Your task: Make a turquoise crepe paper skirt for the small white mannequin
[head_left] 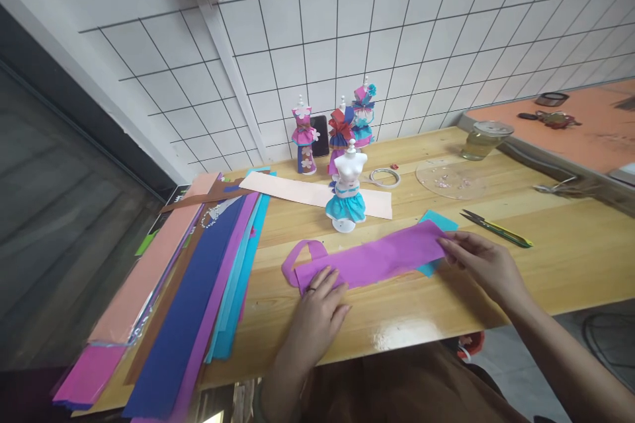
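Observation:
A wide purple crepe paper strip (pixel 387 256) lies across the table in front of me. My left hand (pixel 320 310) rests on its left end, fingers laid out over the paper. At the other end, my right hand (pixel 479 263) pinches the strip's corner between thumb and fingers. Beside my left hand a narrow purple strip (pixel 292 258) curls into a loop. A turquoise paper piece (pixel 441 219) shows partly from under the purple strip. Just behind stands a small white dress form (pixel 350 168) wearing a turquoise paper skirt (pixel 346 208).
Crepe paper sheets (pixel 188 304) in several colours are piled at left. Behind are a peach strip (pixel 297 190), three dressed forms (pixel 303 135) and a tape roll (pixel 385 177). Thread snips (pixel 497 229), a clear dish (pixel 449 180) and a lidded cup (pixel 483 142) are at right.

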A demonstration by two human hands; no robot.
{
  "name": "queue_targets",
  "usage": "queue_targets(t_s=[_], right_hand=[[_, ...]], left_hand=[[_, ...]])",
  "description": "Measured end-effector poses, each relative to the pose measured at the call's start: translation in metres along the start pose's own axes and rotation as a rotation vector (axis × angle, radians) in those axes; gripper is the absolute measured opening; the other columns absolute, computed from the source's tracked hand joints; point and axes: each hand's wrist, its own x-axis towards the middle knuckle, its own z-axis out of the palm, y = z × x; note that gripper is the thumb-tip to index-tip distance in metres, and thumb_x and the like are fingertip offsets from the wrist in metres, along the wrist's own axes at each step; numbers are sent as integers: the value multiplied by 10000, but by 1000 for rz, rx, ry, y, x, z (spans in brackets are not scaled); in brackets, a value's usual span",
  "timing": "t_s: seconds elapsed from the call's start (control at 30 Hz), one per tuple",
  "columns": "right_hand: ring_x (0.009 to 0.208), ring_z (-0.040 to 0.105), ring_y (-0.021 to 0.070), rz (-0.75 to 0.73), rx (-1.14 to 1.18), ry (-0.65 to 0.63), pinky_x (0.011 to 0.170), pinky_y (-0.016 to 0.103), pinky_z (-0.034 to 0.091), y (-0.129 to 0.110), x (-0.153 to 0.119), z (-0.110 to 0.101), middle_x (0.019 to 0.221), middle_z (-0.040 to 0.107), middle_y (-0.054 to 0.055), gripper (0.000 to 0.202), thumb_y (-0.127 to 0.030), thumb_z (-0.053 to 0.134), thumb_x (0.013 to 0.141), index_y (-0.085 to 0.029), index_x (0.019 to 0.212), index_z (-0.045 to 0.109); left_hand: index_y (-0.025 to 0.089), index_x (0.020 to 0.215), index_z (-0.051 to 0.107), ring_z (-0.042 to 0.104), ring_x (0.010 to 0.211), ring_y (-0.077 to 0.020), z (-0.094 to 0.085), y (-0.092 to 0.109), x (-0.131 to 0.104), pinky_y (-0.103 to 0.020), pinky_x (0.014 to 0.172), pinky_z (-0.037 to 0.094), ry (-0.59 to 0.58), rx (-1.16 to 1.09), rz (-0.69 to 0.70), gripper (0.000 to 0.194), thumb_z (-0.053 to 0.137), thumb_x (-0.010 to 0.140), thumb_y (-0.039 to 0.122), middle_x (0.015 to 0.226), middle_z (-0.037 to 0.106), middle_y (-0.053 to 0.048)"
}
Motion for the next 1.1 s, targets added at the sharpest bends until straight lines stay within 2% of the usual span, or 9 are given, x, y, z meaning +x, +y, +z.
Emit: queue_targets(t_s=[0.2,0.3,0.43,0.57,0.67,0.83,0.93,1.0,1.1], right_hand=[[516,485,118,-52,24,33,501,247,431,-38,-16,-1,562,571,-5,405,-487,728,630,-167,871,672],[522,483,118,-40,7,32,513,245,427,-48,-20,-4,556,564,-14,394,-452,738,629,-165,890,674],[524,479,122,-22,59,30,501,247,406,-42,-17,-7,547,559,-21,419,-417,757,602,-169,928,672],[489,459,116,-12,231,23,471,249,372,-29,-10,-10,526,554,-26,394,-373,776,577,-172,896,664],[460,443,106,32,292,49,464,247,360,-25,-7,-14,497,529,-35,355,-350,775,574,-176,861,657],[449,426,103,107,277,25,441,244,340,-27,-4,-18,487,505,-33,357,-352,751,620,-173,913,652],[451,432,103,133,303,48,417,241,350,-24,1,-19,514,519,-20,394,-368,793,569,-161,873,653],[454,433,101,152,310,59,406,235,359,-21,5,-18,528,528,-10,396,-380,803,560,-155,852,660],[464,436,94,178,296,47,403,223,376,-16,10,-18,560,545,2,370,-381,795,583,-158,854,681]], left_hand=[[146,1200,551,492,1178,-267,0,-18,12,-470,995,420,200,56,-127,351,487,868,238,1243,570,-121],[134,1185,558,508,1130,-285,-4,-26,20,-479,962,426,216,102,-230,366,544,824,189,1187,593,-132],[134,1130,597,527,1074,-283,-10,-32,25,-458,930,427,148,89,-332,372,613,759,152,1111,611,-127],[162,853,682,562,962,-246,-11,-37,27,-424,884,424,131,17,-365,128,588,766,150,916,639,-89],[176,719,655,568,868,-209,-16,-40,27,-405,849,421,174,-82,-331,126,548,776,141,793,629,-51],[181,769,618,568,920,-196,-28,-44,23,-372,854,419,256,-347,-307,106,516,793,196,899,652,-49],[173,753,571,576,772,-161,-33,-45,20,-285,708,440,244,-567,-400,118,525,796,272,777,624,-23],[170,752,530,526,615,-119,-35,-45,18,-225,574,398,206,-720,-467,148,540,789,314,649,558,18],[165,791,519,472,535,-89,-37,-44,17,-188,501,344,162,-854,-516,176,562,775,335,609,528,38]])
